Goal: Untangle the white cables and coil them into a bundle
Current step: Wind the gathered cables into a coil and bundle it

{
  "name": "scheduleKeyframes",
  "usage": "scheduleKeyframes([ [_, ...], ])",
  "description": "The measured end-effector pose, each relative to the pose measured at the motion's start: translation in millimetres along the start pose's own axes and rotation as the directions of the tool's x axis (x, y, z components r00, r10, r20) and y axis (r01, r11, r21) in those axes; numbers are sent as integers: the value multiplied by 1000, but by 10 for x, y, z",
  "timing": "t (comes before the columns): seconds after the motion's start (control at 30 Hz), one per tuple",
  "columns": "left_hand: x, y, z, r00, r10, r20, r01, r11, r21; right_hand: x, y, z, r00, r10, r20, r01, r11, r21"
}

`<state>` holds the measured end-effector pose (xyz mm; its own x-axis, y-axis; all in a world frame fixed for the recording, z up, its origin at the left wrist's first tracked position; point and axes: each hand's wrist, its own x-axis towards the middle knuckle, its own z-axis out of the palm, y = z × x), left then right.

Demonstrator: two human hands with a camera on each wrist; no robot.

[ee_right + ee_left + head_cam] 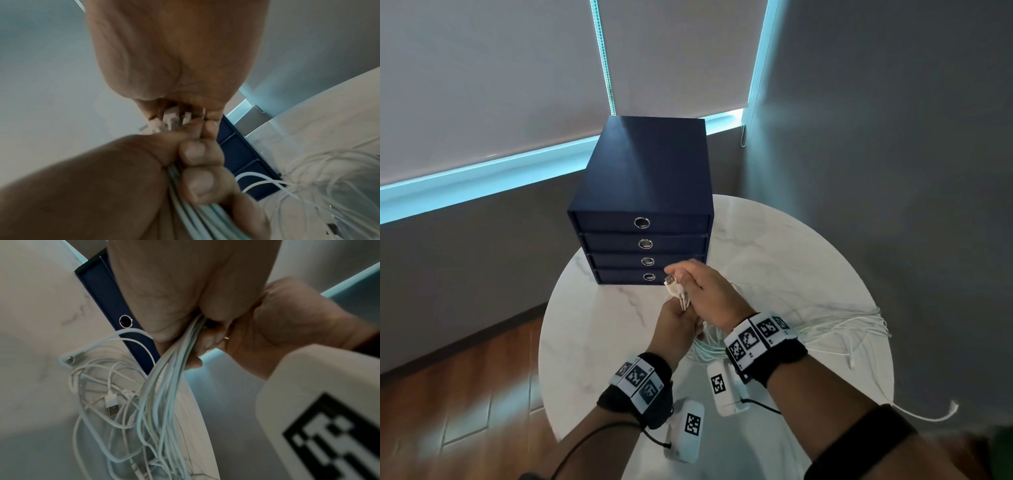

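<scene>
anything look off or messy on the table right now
Yes. The white cables sprawl loose across the right of the round table, and one end hangs past its edge. The left hand grips several gathered ends, with the right hand over the plugs. The blue drawer box looks shut and square.

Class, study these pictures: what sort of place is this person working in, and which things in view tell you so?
Probably a home or small office room: a round marble-look table by a window with roller blinds, a navy drawer box for papers, and wood flooring.
</scene>
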<state>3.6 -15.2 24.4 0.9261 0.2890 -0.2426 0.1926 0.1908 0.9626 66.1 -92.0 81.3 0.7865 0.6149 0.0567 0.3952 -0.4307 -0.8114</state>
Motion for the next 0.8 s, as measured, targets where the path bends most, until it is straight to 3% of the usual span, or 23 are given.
scheduleKeyframes([
  [0.17,34,-55,-46,999,10,35,-12,998,65,11,-4,38,999,-15,39,15,1000,0],
  [0.3,37,-13,-21,998,22,59,-29,992,124,38,4,51,996,-44,71,55,985,-160],
  [0.5,-35,107,47,999,3,50,-6,999,53,46,9,27,993,-84,85,97,982,-165],
  [0.8,-115,236,145,997,-19,79,11,994,104,62,-48,-7,998,-18,54,31,971,-238],
])
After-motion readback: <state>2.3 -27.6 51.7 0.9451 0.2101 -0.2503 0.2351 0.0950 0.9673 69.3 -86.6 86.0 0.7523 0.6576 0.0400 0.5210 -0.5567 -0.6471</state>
